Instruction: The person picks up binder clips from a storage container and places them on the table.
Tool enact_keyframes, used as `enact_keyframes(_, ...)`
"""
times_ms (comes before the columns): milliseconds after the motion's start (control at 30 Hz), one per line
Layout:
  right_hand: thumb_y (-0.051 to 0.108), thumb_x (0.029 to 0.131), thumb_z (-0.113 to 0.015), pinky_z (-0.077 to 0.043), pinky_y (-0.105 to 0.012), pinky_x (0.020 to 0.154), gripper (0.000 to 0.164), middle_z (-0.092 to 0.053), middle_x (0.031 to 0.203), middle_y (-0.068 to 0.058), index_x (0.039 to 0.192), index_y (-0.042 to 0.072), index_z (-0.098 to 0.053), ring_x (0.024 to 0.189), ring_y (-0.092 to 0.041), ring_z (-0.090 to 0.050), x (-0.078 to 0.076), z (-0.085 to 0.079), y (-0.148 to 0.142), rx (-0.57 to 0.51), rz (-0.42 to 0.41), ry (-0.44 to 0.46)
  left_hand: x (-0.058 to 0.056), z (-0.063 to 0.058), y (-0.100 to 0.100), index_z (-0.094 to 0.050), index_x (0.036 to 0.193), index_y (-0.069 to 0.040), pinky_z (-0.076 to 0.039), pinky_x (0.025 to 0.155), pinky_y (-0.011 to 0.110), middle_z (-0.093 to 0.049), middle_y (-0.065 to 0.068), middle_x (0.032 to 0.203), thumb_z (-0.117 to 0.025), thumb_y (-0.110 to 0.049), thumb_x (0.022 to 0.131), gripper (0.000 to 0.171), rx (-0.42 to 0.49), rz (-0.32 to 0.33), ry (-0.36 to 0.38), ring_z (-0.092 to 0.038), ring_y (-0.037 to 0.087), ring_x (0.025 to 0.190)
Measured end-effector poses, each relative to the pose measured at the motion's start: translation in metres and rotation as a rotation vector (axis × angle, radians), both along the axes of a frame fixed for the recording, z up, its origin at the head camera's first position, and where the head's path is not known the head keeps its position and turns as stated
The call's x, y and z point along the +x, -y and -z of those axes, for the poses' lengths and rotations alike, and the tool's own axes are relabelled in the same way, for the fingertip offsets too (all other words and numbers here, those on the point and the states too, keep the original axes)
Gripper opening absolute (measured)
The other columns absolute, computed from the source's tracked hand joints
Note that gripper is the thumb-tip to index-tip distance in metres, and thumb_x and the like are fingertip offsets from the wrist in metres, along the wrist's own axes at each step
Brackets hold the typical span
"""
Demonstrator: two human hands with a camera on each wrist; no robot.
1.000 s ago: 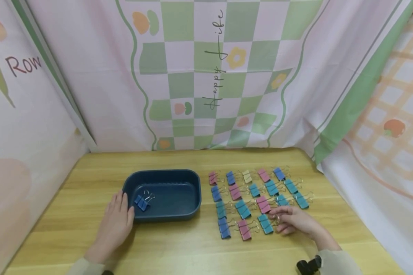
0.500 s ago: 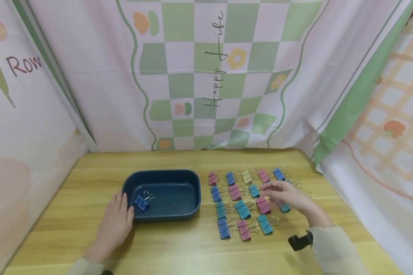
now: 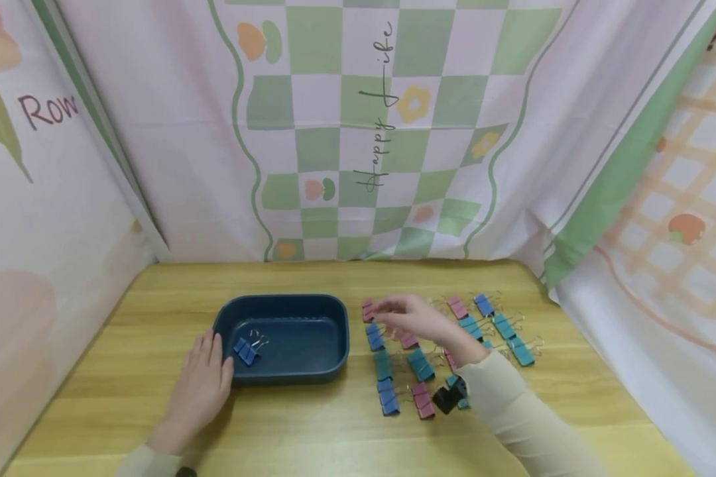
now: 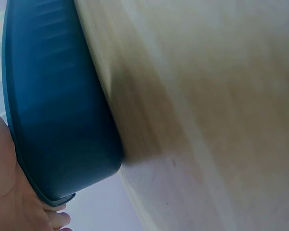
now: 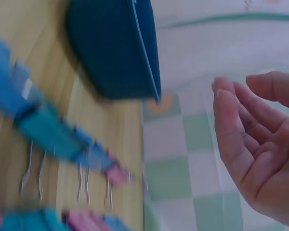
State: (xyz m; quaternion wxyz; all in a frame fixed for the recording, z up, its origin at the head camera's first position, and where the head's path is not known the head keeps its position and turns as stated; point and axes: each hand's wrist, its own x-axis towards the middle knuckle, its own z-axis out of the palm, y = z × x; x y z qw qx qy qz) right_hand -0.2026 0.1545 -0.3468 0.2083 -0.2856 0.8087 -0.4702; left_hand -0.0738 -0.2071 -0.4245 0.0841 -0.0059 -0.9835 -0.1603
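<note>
My left hand (image 3: pixel 199 377) rests against the left end of a dark blue plastic box (image 3: pixel 283 379), fingers straight along its rim. Inside the box lies a blue binder clip (image 3: pixel 247 351) with its wire handles raised. Above the left part of several rows of binder clips, my right hand (image 3: pixel 423 321) hangs with loosely bent fingers. In the right wrist view its thumb (image 5: pixel 272 85) stands apart from the fingers, nothing between them. Its fingertips come close to a pink clip (image 3: pixel 368 310) and a blue clip (image 3: pixel 374 336) in the head view. The hand and forearm hide several clips.
Teal clips (image 3: pixel 521 351) and a blue clip (image 3: pixel 484 305) lie at the right end of the rows. A printed curtain (image 3: pixel 370 132) closes off the wooden table's (image 3: pixel 298 430) back edge, with cloth on both sides.
The right hand has risen off the clips at the right and swept left across the rows towards the box. The left hand and the box have stayed put.
</note>
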Motion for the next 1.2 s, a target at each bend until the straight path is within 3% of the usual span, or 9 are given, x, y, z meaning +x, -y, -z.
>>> enact_keyframes(167,0.017,0.093,-0.056,-0.053,-0.047,0.063,0.028,-0.061,0.099,-0.015,0.117,0.002,-0.058,0.072,-0.024,-0.062,0.000,0.001,0.035,-0.045,-0.060,-0.011,-0.001,0.000,-0.001,-0.023,0.136,0.017,-0.013,0.105,0.056,-0.014,0.034,0.144,-0.030,-0.024,0.100,0.056,0.003,-0.005,0.014,-0.013,0.048,0.131)
enact_keyframes(367,0.016,0.093,-0.055,-0.054,-0.035,0.059,0.027,-0.061,0.101,-0.012,0.118,0.006,-0.058,0.072,-0.022,-0.061,0.003,0.000,0.073,-0.054,-0.115,-0.004,-0.001,0.000,0.000,-0.024,0.136,0.018,-0.013,0.105,0.056,-0.015,0.034,0.144,-0.031,-0.024,0.099,0.055,0.005,-0.005,0.002,-0.014,0.048,0.131)
enact_keyframes(500,0.014,0.093,-0.055,-0.054,-0.034,0.060,0.028,-0.060,0.104,-0.016,0.119,0.004,-0.057,0.071,-0.019,-0.061,0.004,-0.001,0.095,-0.057,-0.151,-0.008,0.000,0.000,0.000,-0.023,0.136,0.017,-0.013,0.105,0.056,-0.015,0.033,0.144,-0.031,-0.024,0.100,0.056,0.008,-0.005,0.003,-0.013,0.048,0.131)
enact_keyframes(633,0.013,0.093,-0.054,-0.054,-0.034,0.061,0.029,-0.060,0.103,-0.013,0.121,0.003,-0.055,0.072,-0.020,-0.061,0.005,-0.001,0.112,-0.073,-0.173,0.001,0.000,0.000,0.000,-0.024,0.136,0.017,-0.013,0.105,0.056,-0.015,0.033,0.144,-0.031,-0.024,0.100,0.056,0.005,-0.006,0.004,-0.013,0.047,0.131)
enact_keyframes(800,0.012,0.092,-0.056,-0.054,-0.033,0.061,0.031,-0.061,0.099,-0.006,0.122,0.004,-0.055,0.073,-0.021,-0.062,0.003,0.004,0.132,-0.088,-0.153,0.039,-0.001,0.001,0.000,-0.024,0.136,0.017,-0.013,0.105,0.056,-0.014,0.033,0.144,-0.031,-0.024,0.099,0.056,-0.001,-0.007,0.008,-0.013,0.047,0.131)
enact_keyframes(1200,0.010,0.089,-0.062,-0.054,-0.035,0.058,0.033,-0.061,0.092,-0.003,0.120,0.005,-0.056,0.069,-0.021,-0.062,-0.002,0.024,0.171,-0.070,-0.091,0.060,-0.002,0.000,-0.002,-0.024,0.135,0.018,-0.013,0.105,0.057,-0.015,0.034,0.143,-0.031,-0.023,0.099,0.055,-0.011,-0.016,0.012,-0.013,0.047,0.131)
